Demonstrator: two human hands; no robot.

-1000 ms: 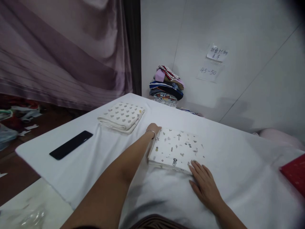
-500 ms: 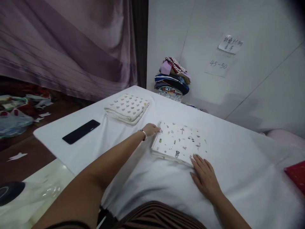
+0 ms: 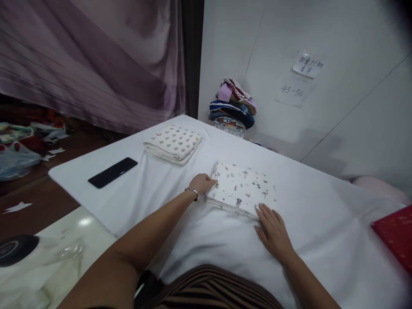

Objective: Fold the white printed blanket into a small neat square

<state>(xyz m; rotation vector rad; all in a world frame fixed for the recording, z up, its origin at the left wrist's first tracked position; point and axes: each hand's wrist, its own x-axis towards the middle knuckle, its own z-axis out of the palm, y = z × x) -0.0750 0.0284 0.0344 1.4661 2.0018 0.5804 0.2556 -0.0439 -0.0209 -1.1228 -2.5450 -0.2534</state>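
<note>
A folded white cloth (image 3: 241, 189) printed with small figures lies in front of me on the white-covered table (image 3: 322, 201). At its left edge is my left hand (image 3: 202, 184), wearing a bracelet; the thumb rests on top and the curled fingers close on the edge, their tips hidden. My right hand (image 3: 273, 229) lies open and flat, fingertips on the near right corner of the cloth. Further back on the left is a second folded cloth (image 3: 174, 143), white with rows of grey motifs, touched by neither hand.
A black phone (image 3: 112, 172) lies on the table's left part. Stacked fabrics (image 3: 232, 105) stand beyond the far edge by the wall. A red item (image 3: 395, 234) sits at the right. Lower left, clear plastic (image 3: 64, 253) and a dark round object (image 3: 17, 250) rest on another surface.
My left hand has slid slightly toward me along the left edge of the cloth. My right hand stays at the near right corner. The view has shifted a little.
</note>
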